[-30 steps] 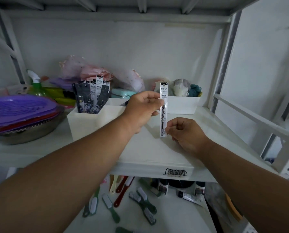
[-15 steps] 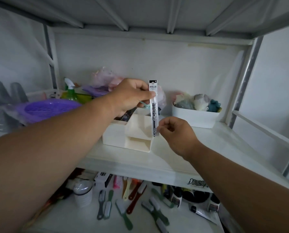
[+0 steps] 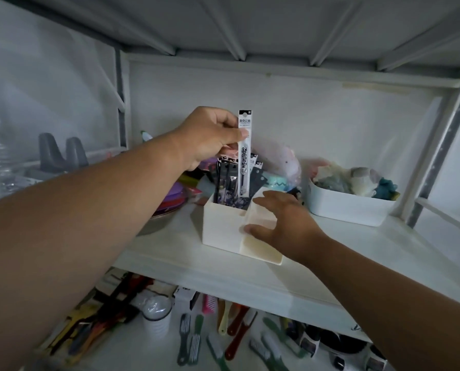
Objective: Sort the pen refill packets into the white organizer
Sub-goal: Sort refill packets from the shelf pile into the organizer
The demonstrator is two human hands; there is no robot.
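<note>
Refill packet [image 3: 244,153] pinched upright by left hand [image 3: 210,136]; right hand [image 3: 282,223] open on organizer [image 3: 223,228].

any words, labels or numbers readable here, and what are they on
"舒写宝芯", as far as it can be made out: large stylised characters running down the white refill packet that the left hand holds upright.
Small print on that packet's header card: too blurred to read.
Print on the dark packets standing in the white organizer: too small to read.
Labels on the jars on the lower shelf: unreadable.

White shelf [image 3: 330,261] carries white organizer [image 3: 223,228], white bin [image 3: 349,210].
</note>
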